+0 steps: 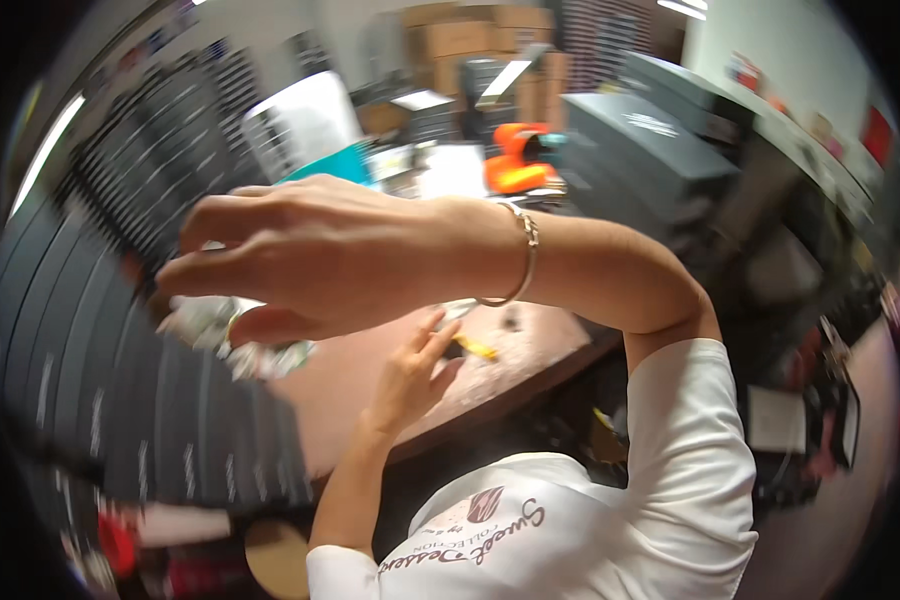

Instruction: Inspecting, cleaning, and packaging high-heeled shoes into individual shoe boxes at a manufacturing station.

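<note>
My right hand (300, 255) is raised close in front of the view, stretched across to the left from a bent arm with a gold bracelet (528, 250) at the wrist. Its fingers are loosely bent and apart, with the thumb separate; I see nothing in them, though the fingertips are blurred. Lower down, my left hand (415, 375) is over the pinkish tabletop (340, 400), fingers extended and thumb apart. Just beyond its fingertips is a small pale item (460, 309) I cannot identify. A small yellow object (477, 347) lies to the right of that hand.
Stacked dark boxes (140, 400) line the left side. Large grey boxes (650, 150) stand at the right back. An orange object (522, 160), possibly a tape dispenser, sits at the table's far side. Crumpled clear plastic (270, 360) lies on the left of the table.
</note>
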The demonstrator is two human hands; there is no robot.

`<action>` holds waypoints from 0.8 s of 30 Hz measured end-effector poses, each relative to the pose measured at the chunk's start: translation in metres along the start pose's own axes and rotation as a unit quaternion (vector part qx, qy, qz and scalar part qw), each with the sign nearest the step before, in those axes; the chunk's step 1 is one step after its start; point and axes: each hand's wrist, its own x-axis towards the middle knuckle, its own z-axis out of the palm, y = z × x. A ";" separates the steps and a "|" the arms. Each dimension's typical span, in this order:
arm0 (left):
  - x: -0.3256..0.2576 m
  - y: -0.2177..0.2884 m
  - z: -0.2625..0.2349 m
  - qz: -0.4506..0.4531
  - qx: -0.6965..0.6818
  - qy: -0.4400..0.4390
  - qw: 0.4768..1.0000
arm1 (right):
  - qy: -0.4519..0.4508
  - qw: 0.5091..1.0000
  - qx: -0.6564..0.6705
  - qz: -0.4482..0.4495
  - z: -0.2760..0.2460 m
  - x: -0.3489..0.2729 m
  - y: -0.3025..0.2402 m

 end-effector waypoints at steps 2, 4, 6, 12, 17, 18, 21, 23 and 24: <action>-0.049 0.004 -0.037 -0.102 0.002 0.010 0.995 | 0.050 0.996 -0.004 -0.072 0.059 0.063 -0.006; -0.099 0.009 -0.064 -0.157 0.044 0.043 0.986 | 0.098 0.987 -0.053 -0.115 0.100 0.127 0.011; -0.153 0.012 -0.087 -0.210 0.092 0.074 0.971 | 0.107 0.990 0.027 -0.085 0.098 0.178 -0.010; -0.255 0.057 -0.129 -0.308 0.108 0.130 0.936 | 0.090 0.972 -0.058 -0.211 0.135 0.287 -0.106; -0.256 0.060 -0.128 -0.330 0.093 0.096 0.934 | 0.052 0.970 -0.212 -0.107 0.157 0.329 -0.113; -0.253 0.058 -0.125 -0.329 0.086 0.085 0.937 | 0.047 0.972 -0.209 -0.101 0.163 0.327 -0.110; -0.241 0.045 -0.109 -0.292 0.071 0.100 0.949 | 0.038 0.980 -0.180 -0.071 0.150 0.325 -0.080; -0.229 0.043 -0.108 -0.268 0.095 0.120 0.951 | 0.121 0.976 -0.161 -0.078 0.113 0.294 -0.067; -0.217 0.041 -0.107 -0.246 0.098 0.128 0.956 | 0.137 0.975 -0.147 -0.097 0.092 0.278 -0.036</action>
